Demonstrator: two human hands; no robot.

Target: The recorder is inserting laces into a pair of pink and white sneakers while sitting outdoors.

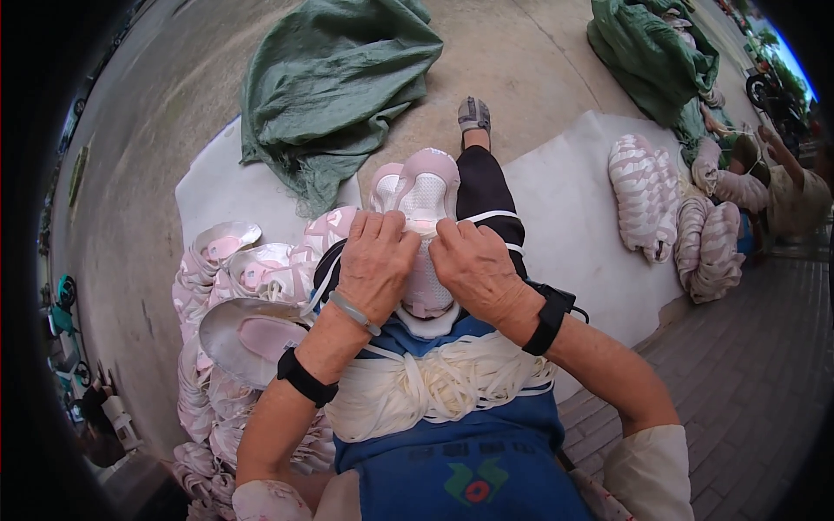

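Note:
A pink and white shoe upper (426,187) lies on my lap, its rounded toe pointing away from me. My left hand (378,260) is closed on the left edge of its opening. On the opposite edge, my right hand (478,265) is closed too, knuckles up. The fingertips are mostly hidden, so I cannot tell whether a lace is pinched in them. Another pink upper (384,184) sits just left of this one. Across my blue apron (469,451) lies a thick bundle of cream laces (443,382). White laces also hang over my dark trouser leg (491,187).
Many pink and white uppers (208,347) are piled on my left. Green sacks (339,87) lie ahead and at the far right (651,56). Bundled uppers (645,195) rest on a white sheet (578,191). Another person (795,195) sits at the right edge.

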